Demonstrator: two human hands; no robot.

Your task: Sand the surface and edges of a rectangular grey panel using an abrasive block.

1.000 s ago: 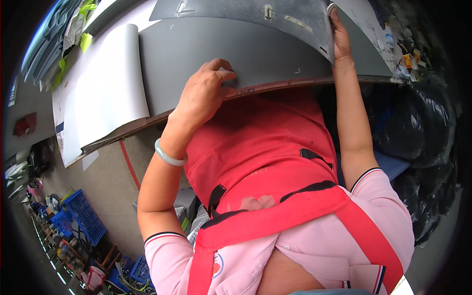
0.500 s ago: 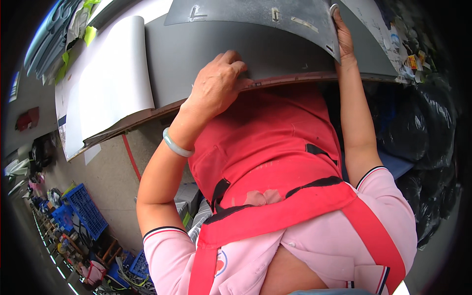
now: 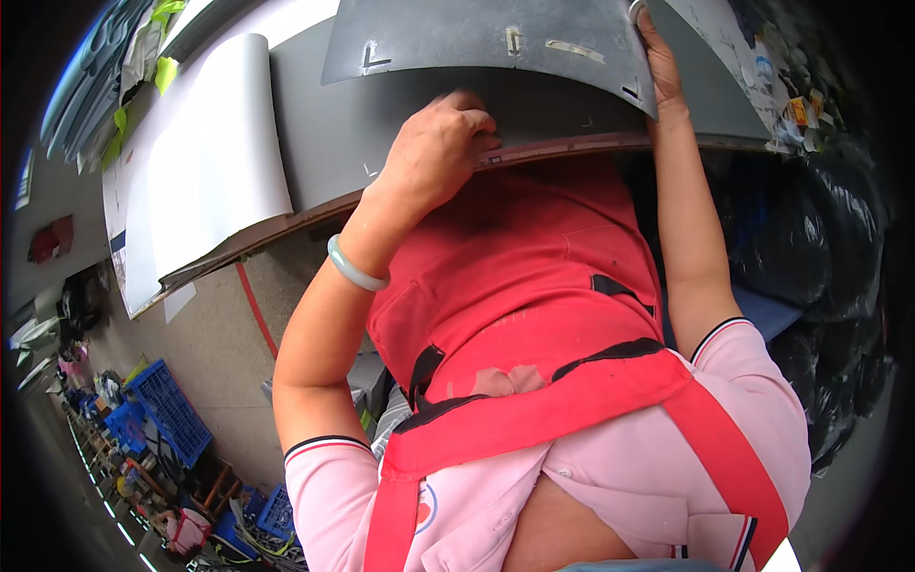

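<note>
My right hand [image 3: 662, 69] grips the right edge of a stiff grey template sheet [image 3: 448, 33], thumb on top. The template has small L-shaped and straight slots, with pale tape around some of them. Its near edge stands off the dark grey sheet material [image 3: 329, 114] that lies on the table. My left hand [image 3: 438, 148] is over the near edge of that dark sheet, fingers curled in a closed grip. Whatever is in its fingers is hidden. Small pale L-shaped marks show on the dark sheet, one left of my left hand and one near the template's right end.
A curled white sheet [image 3: 219, 153] lies at the table's left. The table's near edge [image 3: 257, 234] runs against my red apron [image 3: 515, 257]. Black plastic bags [image 3: 810, 248] stand at the right. Blue crates [image 3: 170, 410] sit on the floor at the lower left.
The template's left end has come nearer to me while my right hand keeps its hold. My left hand has shifted slightly right and away from me, uncovering a pale L-shaped mark.
</note>
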